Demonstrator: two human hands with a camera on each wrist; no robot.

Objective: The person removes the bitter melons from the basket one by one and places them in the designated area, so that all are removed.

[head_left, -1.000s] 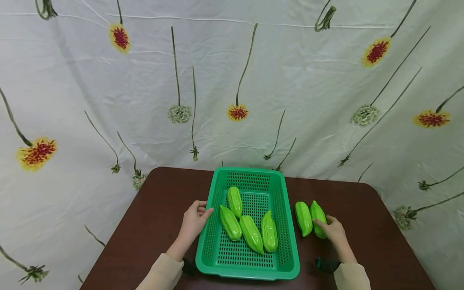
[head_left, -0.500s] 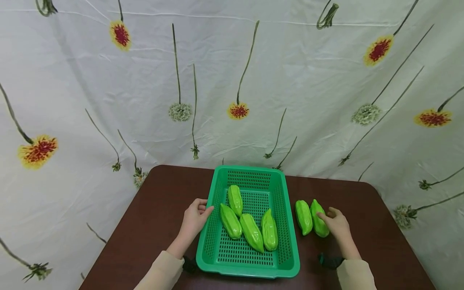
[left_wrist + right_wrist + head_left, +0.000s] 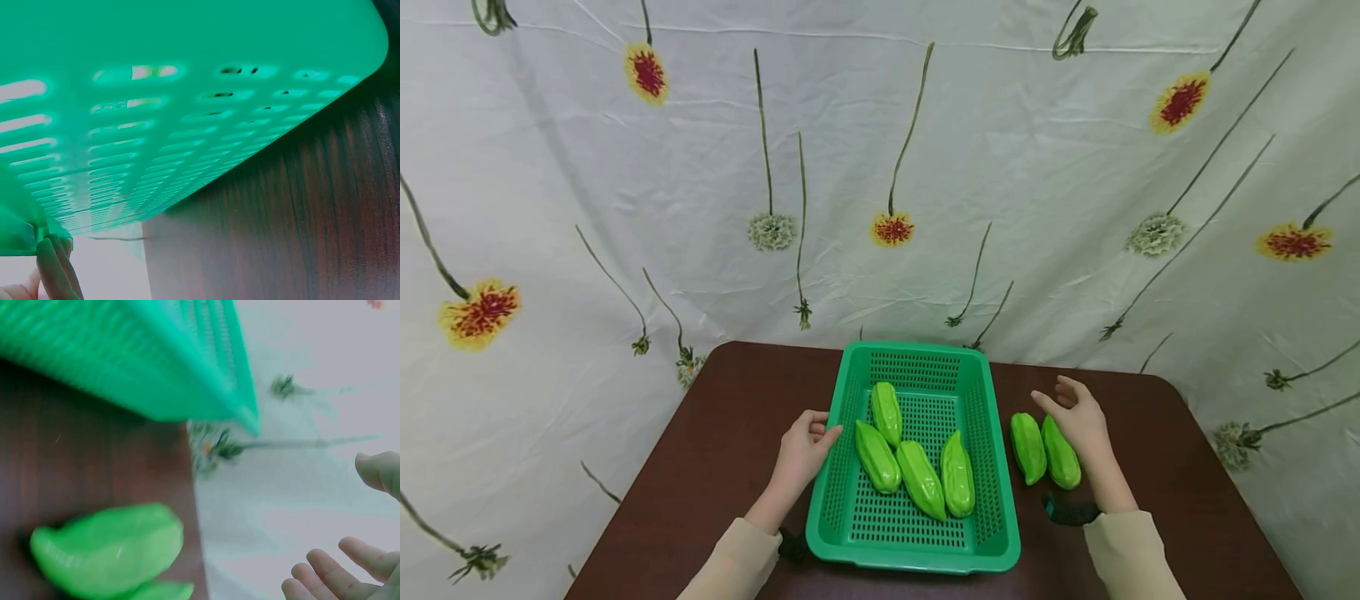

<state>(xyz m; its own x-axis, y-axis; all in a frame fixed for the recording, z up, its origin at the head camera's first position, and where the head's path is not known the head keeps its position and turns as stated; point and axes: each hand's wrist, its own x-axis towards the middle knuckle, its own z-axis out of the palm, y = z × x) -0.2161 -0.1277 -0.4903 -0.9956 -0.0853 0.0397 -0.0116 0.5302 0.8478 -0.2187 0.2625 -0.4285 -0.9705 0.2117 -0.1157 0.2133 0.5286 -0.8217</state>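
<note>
My left hand grips the left rim of a green plastic basket; in the left wrist view its fingers curl at the rim. Several glossy, ridged light-green bitter melons, one of them this bitter melon, lie inside. Outside the basket's right wall, two more lie side by side on the table: a left bitter melon and a right bitter melon. My right hand hovers over the far end of the right one, thumb and fingers spread, holding nothing. The right wrist view shows these fingers apart from anything.
The dark brown wooden table has rounded far corners. Behind it hangs a pale cloth printed with flowers. Each wrist wears a dark band, such as the right wrist's band.
My right hand has let go of the right outside bitter melon, drawn back, then moved up and away over its far end, fingers opening. My left hand stays at the basket rim.
</note>
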